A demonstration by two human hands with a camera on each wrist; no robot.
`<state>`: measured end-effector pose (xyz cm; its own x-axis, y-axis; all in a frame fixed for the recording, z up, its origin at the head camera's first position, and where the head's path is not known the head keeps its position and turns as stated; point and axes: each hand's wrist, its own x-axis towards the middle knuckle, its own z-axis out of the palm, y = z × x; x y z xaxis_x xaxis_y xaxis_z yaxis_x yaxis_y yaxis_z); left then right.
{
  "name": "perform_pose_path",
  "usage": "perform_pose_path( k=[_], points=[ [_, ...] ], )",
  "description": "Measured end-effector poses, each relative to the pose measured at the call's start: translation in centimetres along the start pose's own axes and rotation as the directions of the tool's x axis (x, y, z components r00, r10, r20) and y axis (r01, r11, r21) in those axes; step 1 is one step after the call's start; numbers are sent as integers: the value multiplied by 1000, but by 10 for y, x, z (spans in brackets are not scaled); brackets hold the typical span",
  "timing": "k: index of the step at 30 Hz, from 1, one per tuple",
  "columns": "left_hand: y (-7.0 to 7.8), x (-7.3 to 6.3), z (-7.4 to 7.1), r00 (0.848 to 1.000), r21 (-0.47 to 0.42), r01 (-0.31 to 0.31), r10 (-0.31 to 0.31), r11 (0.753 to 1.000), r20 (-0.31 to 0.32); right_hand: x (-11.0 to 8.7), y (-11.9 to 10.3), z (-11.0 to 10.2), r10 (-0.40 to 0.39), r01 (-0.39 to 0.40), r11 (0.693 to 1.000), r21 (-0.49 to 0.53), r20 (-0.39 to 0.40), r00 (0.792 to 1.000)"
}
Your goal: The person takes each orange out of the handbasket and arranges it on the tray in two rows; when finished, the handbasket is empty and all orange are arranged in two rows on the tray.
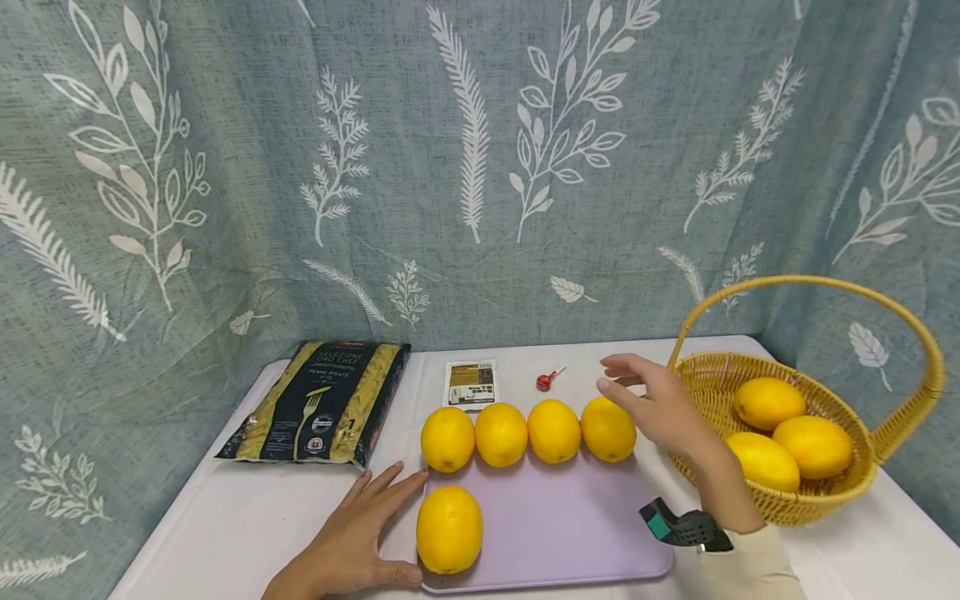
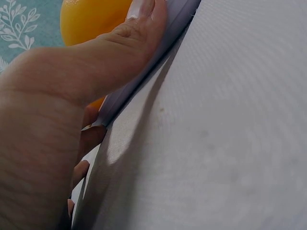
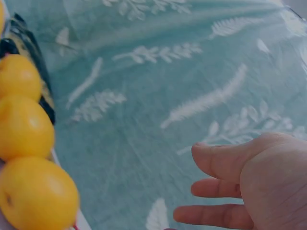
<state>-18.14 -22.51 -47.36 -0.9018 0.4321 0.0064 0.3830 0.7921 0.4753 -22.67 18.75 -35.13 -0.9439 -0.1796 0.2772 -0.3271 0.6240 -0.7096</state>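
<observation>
My left hand lies at the left edge of the light purple tray, fingers spread and thumb at the near corner. In the left wrist view the thumb rests along the tray's rim. Just inside that edge sits one yellow lemon. Along the tray's far side, four side by side make a row, the rightmost lemon being nearest my right hand. That hand hovers between the row and the basket, fingers extended, nothing in its grasp; the right wrist view shows its palm and loose fingers.
A yellow wicker basket with a tall handle stands at the right, holding three lemons. Behind the row lie a small printed packet and a red lollipop. At the back left is a bag of penne. A patterned curtain hangs behind.
</observation>
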Motion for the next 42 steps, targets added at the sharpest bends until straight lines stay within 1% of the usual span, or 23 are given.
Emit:
perform_pose_path(
  k=[5,8,11,13,15,17,20,22,26,29,32,33,37,42],
  points=[
    [0,-1,0,1000,8,7,-7,1000,9,-2,8,-19,48,-48,999,-1,-39,998],
    [0,-1,-1,1000,14,5,-5,1000,13,-4,16,-28,73,-74,997,-22,-69,995],
    [1,-1,-1,1000,14,1,-1,1000,15,-6,24,-38,92,-98,994,-44,-117,989],
    [1,-1,-2,1000,15,-1,1,1000,15,-7,31,-44,100,-111,992,-58,-162,982],
    [1,-1,-2,1000,16,-5,4,1000,14,-9,38,-50,113,-131,989,-71,-216,970],
    [1,0,-2,1000,20,-3,3,1000,13,-11,44,-56,135,-165,982,-88,-276,952],
    [1,1,-2,1000,20,3,-3,1000,14,-13,54,-64,193,-241,965,-99,-351,916],
    [1,1,-3,1000,19,6,-6,1000,15,-15,59,-68,249,-301,950,-86,-378,892],
    [0,1,-2,1000,12,-1,1,1000,10,-16,67,-75,350,-396,917,-42,-388,853],
    [0,0,-1,1000,12,-5,5,1000,6,-16,71,-80,392,-436,900,-25,-392,832],
    [0,0,0,1000,7,-2,2,1000,6,-16,76,-81,411,-464,885,-34,-410,814],
    [0,0,0,1000,5,1,-2,1000,8,-16,78,-81,417,-474,880,-41,-411,811],
    [0,0,-1,1000,2,8,-8,1000,9,-16,86,-79,422,-492,867,-80,-409,809],
    [-1,0,-1,1000,2,9,-9,1000,13,-16,98,-74,448,-512,856,-69,-392,803]
  ],
)
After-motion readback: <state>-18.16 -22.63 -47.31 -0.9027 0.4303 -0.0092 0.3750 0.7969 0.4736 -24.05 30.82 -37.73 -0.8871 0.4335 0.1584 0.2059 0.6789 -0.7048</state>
